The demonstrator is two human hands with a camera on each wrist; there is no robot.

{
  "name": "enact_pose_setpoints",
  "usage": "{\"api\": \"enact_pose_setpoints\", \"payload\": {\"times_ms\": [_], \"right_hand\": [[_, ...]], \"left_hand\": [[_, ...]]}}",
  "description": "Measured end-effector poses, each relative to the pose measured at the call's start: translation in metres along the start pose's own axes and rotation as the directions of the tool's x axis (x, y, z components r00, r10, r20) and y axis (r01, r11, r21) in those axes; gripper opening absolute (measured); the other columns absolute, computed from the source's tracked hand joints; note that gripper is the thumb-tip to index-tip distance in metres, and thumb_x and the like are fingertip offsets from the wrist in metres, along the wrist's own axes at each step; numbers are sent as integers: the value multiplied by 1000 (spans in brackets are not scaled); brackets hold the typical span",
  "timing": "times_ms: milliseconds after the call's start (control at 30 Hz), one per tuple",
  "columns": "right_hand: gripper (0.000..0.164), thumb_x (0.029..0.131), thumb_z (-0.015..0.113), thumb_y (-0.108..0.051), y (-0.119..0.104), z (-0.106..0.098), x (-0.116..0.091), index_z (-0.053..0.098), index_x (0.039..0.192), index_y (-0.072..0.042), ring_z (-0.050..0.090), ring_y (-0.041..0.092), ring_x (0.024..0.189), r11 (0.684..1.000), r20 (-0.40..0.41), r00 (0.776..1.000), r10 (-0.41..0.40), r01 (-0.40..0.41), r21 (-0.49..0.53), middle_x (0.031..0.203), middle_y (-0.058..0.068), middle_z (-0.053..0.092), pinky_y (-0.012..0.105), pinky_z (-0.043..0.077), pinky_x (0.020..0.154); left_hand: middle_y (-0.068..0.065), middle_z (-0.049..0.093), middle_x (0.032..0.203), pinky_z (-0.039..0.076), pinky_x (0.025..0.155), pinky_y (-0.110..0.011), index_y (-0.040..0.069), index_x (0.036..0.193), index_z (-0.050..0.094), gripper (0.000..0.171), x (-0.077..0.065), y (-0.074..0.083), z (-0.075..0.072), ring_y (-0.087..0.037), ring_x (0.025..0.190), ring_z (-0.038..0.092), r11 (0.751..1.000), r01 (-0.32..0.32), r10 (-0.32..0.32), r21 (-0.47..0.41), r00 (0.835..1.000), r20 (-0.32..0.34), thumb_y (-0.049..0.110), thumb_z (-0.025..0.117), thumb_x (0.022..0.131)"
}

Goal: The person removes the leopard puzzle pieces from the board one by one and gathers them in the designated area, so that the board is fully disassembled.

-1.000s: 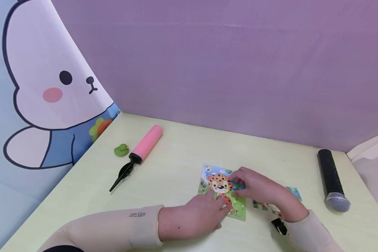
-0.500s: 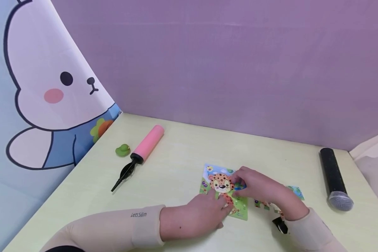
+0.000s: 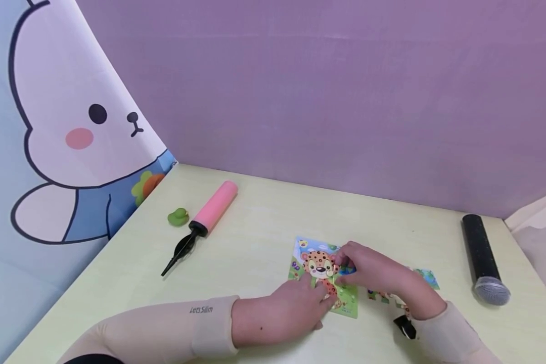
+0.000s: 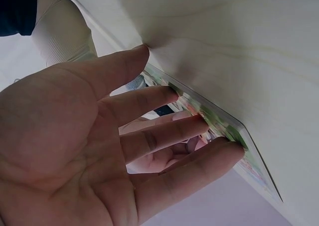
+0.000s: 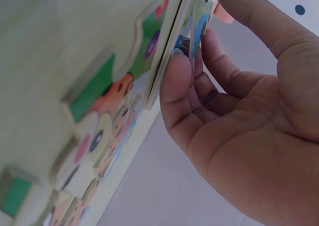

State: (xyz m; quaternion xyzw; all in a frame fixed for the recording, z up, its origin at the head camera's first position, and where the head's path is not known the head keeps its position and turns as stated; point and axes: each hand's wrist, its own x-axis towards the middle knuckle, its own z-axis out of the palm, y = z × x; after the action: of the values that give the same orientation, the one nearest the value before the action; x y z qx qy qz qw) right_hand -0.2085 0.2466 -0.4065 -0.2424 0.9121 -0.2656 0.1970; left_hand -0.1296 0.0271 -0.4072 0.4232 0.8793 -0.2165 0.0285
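Note:
A square picture puzzle (image 3: 348, 306) of a spotted leopard cub lies flat on the table. My left hand (image 3: 296, 308) rests on its lower left part; in the left wrist view the fairly straight fingers (image 4: 169, 136) touch the puzzle's face, with the thumb at the tabletop beside its edge. Over the upper right part, my right hand (image 3: 368, 268) has its thumb and fingers curled together. The right wrist view shows a blue-and-green puzzle piece (image 5: 201, 24) between them, partly covered by the fingers. Loose puzzle pieces (image 3: 429, 277) lie to the right, partly hidden under the right forearm.
A pink hand pump (image 3: 215, 206) with a black nozzle lies at the left, beside a small green rubber duck (image 3: 178, 217). Near the table's right edge is a black microphone (image 3: 480, 253). A purple backdrop (image 3: 300, 101) stands behind the table (image 3: 264, 222).
The whole scene has shifted slightly right in the head view. Both hands keep practically the same places on the puzzle.

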Motion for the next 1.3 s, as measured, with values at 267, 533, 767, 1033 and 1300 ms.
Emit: {"api": "enact_pose_setpoints", "payload": {"times_ms": [267, 533, 767, 1033, 1300], "right_hand": [[30, 91, 86, -22, 0, 2, 1, 63, 108, -12, 56, 17, 91, 1000, -12, 1000, -4, 4, 20, 103, 2, 63, 23, 52, 74], [28, 92, 85, -20, -2, 4, -2, 61, 106, -16, 57, 16, 90, 1000, -33, 999, -18, 19, 17, 100, 0, 65, 23, 52, 74], [28, 93, 84, -18, -4, 6, -5, 58, 104, -16, 58, 15, 87, 999, -49, 999, -24, 25, 20, 99, -2, 66, 23, 52, 69], [26, 96, 81, -16, -6, 6, -9, 56, 103, -15, 57, 15, 85, 999, -47, 999, -26, 27, 32, 99, -2, 67, 23, 50, 66], [22, 98, 78, -17, -3, 6, -11, 57, 106, -18, 59, 11, 78, 999, -40, 998, -46, 47, 22, 107, 0, 74, 24, 52, 60]], "left_hand": [[11, 60, 149, 65, 71, -22, 36, 162, 46, 60, 0, -1, -1, -25, 138, 62, 1000, 2, -2, -20, 1000, 15, 61, 51, 107], [10, 60, 149, 65, 72, -21, 36, 161, 47, 61, 2, 0, 1, -24, 135, 62, 999, 9, -9, -39, 1000, 6, 62, 52, 106], [10, 59, 152, 66, 75, -22, 36, 163, 44, 61, 1, 0, 0, -24, 138, 61, 1000, 6, -6, -23, 1000, 24, 62, 49, 107], [11, 59, 150, 65, 74, -21, 37, 162, 44, 60, 1, 0, 0, -23, 136, 61, 1000, -4, 4, -3, 1000, 20, 62, 48, 108], [10, 60, 148, 64, 71, -20, 36, 162, 45, 61, 0, 0, 0, -23, 133, 63, 1000, 0, 0, -12, 1000, 11, 62, 49, 107]]}}
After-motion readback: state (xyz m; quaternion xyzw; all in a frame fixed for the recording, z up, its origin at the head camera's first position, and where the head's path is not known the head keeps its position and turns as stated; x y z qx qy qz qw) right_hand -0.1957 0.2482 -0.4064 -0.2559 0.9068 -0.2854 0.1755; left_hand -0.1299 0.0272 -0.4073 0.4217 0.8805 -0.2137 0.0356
